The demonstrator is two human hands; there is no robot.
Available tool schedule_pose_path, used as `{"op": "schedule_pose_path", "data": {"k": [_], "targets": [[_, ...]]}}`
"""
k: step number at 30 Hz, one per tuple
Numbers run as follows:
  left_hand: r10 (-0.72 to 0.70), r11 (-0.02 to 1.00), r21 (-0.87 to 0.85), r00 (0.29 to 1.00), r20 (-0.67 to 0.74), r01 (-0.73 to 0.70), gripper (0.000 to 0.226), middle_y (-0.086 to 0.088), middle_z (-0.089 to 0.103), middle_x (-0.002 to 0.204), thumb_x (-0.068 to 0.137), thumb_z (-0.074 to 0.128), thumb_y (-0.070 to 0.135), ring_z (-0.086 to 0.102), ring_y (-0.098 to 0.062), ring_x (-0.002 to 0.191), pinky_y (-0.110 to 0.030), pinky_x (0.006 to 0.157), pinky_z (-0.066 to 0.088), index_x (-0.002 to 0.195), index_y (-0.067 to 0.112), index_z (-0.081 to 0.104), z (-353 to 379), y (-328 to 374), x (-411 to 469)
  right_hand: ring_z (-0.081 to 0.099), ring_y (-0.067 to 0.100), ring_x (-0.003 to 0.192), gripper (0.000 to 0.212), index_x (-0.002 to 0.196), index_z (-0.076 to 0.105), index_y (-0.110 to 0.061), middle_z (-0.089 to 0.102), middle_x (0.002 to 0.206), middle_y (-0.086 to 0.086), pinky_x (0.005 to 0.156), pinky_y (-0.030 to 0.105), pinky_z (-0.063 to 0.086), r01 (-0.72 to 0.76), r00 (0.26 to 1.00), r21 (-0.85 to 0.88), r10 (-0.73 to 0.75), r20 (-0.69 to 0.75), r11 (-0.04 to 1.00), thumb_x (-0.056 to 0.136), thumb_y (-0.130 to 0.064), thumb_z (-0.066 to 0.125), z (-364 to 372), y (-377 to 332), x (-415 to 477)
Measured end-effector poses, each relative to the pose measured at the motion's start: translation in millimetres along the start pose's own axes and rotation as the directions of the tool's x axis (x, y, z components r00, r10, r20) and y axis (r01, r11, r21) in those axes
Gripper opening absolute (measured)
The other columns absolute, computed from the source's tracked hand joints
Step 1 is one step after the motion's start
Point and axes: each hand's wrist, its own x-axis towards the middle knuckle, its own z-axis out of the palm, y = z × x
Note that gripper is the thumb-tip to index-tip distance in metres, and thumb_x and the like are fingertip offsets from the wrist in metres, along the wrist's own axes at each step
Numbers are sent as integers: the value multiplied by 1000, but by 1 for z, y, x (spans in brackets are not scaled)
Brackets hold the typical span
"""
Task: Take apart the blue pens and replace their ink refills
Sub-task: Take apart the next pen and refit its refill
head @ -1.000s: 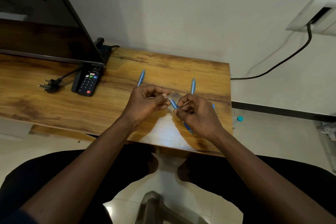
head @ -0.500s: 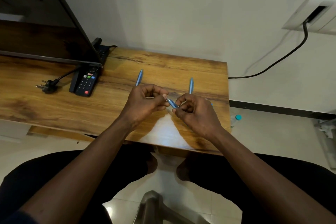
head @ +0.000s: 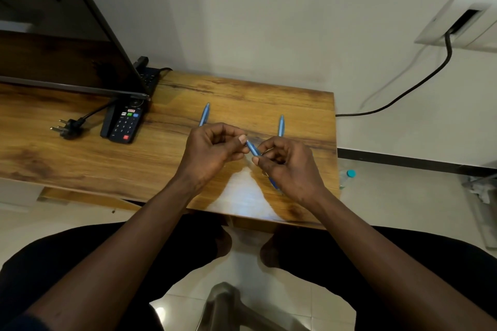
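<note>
Both hands meet over the wooden table (head: 80, 158) on one blue pen (head: 253, 148). My right hand (head: 289, 169) grips the pen's barrel, whose lower end sticks out below the palm. My left hand (head: 212, 152) pinches the pen's upper tip between thumb and fingers. A second blue pen (head: 205, 115) lies on the table behind my left hand, partly hidden by it. A third blue pen (head: 281, 125) lies behind my right hand, pointing away from me.
A TV screen (head: 67, 43) stands at the back left, with a black remote (head: 122, 123) and a loose plug (head: 67, 127) beside it. A cable runs from a wall socket (head: 457, 21). A small bottle (head: 347, 177) stands on the floor, right of the table.
The hands have drawn slightly closer together on the pen; the left fingers now cover more of its tip. The pens on the table have not moved.
</note>
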Motion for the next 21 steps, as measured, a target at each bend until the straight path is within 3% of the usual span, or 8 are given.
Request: {"op": "schedule_pose_path", "data": {"k": [10, 16, 21], "targets": [[32, 999, 9, 999, 15, -33, 12, -13, 79, 97, 95, 73, 2, 78, -27, 97, -41, 85, 65, 106, 3, 76, 4, -1, -2, 74, 14, 74, 10, 91, 76, -19, 77, 77, 1, 76, 40, 62, -8, 999, 94, 12, -38, 996, 86, -13, 83, -1, -1, -4], [82, 996, 39, 996, 31, -83, 15, -10, 80, 100, 94, 73, 2, 78, -22, 99, -36, 84, 65, 109, 3, 76, 5, 5, -3, 75, 14, 73, 12, 91, 75, -19, 77, 77, 1, 74, 35, 64, 22, 999, 144, -16, -43, 989, 86, -10, 82, -5, -6, -3], [84, 995, 43, 996, 33, -85, 20, -4, 80, 104, 94, 75, 4, 78, -18, 100, -37, 84, 65, 114, 8, 76, 6, 10, -2, 77, 21, 80, 11, 101, 73, -16, 77, 83, 7, 83, 51, 62, -54, 998, 194, 48, 34, 980, 91, -12, 77, -4, -8, -1]]}}
